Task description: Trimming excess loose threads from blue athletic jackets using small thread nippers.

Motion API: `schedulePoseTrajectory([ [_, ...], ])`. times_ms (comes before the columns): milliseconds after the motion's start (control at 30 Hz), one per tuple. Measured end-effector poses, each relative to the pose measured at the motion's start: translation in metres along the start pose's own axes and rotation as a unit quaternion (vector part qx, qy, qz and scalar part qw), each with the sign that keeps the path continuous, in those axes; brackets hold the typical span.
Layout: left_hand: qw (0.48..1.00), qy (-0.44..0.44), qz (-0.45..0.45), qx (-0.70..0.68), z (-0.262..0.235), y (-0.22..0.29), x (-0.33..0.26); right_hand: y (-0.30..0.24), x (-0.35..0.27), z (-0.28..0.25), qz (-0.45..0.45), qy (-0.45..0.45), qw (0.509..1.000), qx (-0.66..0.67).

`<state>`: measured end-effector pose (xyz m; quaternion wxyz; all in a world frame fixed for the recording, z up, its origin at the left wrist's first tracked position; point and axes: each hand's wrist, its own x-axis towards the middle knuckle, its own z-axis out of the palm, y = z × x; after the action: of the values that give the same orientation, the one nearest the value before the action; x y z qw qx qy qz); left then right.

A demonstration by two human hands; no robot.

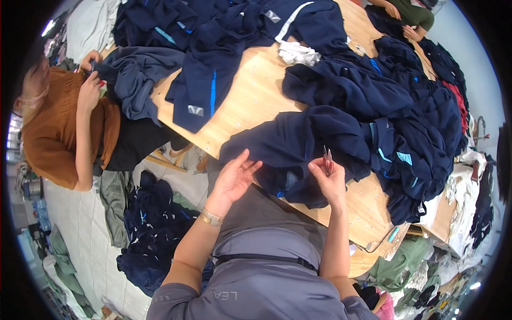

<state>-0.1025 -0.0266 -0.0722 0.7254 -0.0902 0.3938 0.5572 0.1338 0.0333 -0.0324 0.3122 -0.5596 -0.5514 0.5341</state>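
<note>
My right hand [332, 184] is closed around a small pair of thread snips [328, 156] with metal blades pointing away from me and reddish handles. Below and beside it, a navy garment [266, 141] lies bunched over the near edge of the wooden table [253, 80] and hangs partly toward my lap. My left hand [234, 178] is open, palm turned up and fingers apart, over the garment's left part. Nothing shows in that hand. A small lighter blue patch [288, 181] is visible on the garment between my hands.
Heaped navy garments [394, 101] with blue strips cover the table's right side, and more [197, 74] lie at the far left. A co-worker in brown [58, 128] handles a dark cloth at left; another person's hands [410, 32] work at far right. A navy pile [154, 229] lies on the floor.
</note>
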Motion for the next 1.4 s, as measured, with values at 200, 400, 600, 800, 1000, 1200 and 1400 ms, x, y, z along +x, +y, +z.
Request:
schedulePoseTrajectory([
  [200,0.991,-0.043,0.118,0.037,0.044,0.012,-0.004,-0.001,-0.002,-0.011,-0.002,0.051,0.998,0.038],
  [400,0.99,-0.076,0.12,0.016,0.056,-0.004,-0.012,0.004,-0.006,-0.003,-0.081,0.068,0.994,0.014],
  [600,0.987,-0.104,0.12,0.004,0.069,-0.021,-0.025,-0.031,-0.021,0.021,-0.179,0.061,0.971,-0.146],
  [800,0.986,-0.112,0.122,-0.019,0.07,-0.021,-0.031,-0.025,-0.019,0.033,-0.305,0.115,0.923,-0.203],
  [1000,0.985,-0.119,0.121,-0.02,0.075,-0.021,-0.036,-0.016,-0.017,0.034,-0.354,0.124,0.887,-0.269],
  [1200,0.988,-0.102,0.115,-0.027,0.073,-0.025,-0.034,-0.018,-0.015,0.036,-0.37,0.134,0.871,-0.294],
  [1400,0.984,-0.119,0.131,-0.021,0.07,-0.028,-0.033,-0.017,-0.014,0.037,-0.373,0.14,0.872,-0.285],
])
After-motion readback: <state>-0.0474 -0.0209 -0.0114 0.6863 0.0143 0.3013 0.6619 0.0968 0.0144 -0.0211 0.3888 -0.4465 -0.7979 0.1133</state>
